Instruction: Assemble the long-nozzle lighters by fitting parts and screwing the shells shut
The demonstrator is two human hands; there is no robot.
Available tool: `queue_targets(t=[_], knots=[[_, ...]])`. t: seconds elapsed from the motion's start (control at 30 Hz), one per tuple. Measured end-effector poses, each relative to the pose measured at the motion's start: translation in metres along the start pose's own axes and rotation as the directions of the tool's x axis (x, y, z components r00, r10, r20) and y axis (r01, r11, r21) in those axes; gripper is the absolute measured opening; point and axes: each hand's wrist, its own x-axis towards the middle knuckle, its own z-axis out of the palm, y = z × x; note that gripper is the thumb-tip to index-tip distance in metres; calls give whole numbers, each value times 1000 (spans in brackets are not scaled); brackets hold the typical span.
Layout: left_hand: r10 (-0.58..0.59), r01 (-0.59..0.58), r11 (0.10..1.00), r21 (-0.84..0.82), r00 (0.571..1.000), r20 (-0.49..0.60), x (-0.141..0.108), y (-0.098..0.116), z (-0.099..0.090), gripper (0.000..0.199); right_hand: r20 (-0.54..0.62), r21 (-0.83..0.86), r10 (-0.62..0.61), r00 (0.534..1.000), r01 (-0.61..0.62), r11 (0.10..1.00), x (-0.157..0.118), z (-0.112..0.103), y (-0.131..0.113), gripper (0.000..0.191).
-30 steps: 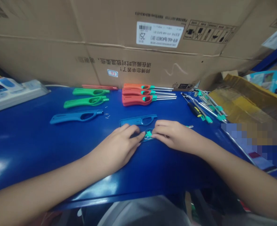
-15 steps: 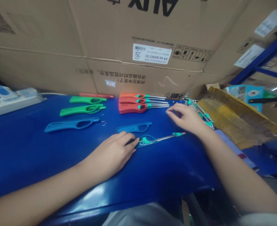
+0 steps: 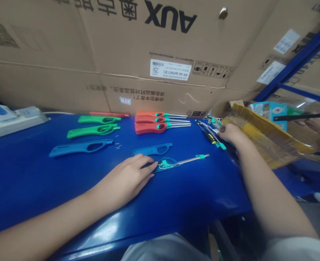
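Observation:
My left hand [image 3: 134,175] is closed over the handle end of an open blue lighter half [image 3: 173,167], which lies on the table. In that half sit a green trigger and a white wire, and a metal tube [image 3: 191,159] with a green clip runs out to the right. Just behind lies another blue handle half [image 3: 152,149]. My right hand [image 3: 232,134] reaches into a pile of metal tubes with green parts [image 3: 216,125], its fingers pinched together; what they grip is hidden. A yellow-and-black screwdriver [image 3: 210,137] lies beside that pile.
Red and orange lighters [image 3: 150,127] with metal tubes lie at the back. Green handle halves [image 3: 93,131], a blue one [image 3: 80,147] and tiny metal pins [image 3: 118,146] are to the left. A power strip [image 3: 18,119], cardboard [image 3: 116,47] and another person's hand [image 3: 319,125] border the space.
My right hand has moved right, from beside the red lighters' tubes to the pile of metal tubes, uncovering the screwdriver. My left hand stays on the blue lighter half. The camera view has shifted slightly.

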Motion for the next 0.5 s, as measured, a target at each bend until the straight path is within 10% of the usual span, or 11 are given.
queue_targets(t=[0.27,0.5], knots=[[7,-7,1000,9,1000,4,1,1,-2,35,-99,118,21,995,-9,993,-5,-3,-4,9],[-30,28,997,-78,999,-34,2,1,-1,34,-316,363,-124,941,241,900,-42,-26,-46,11]])
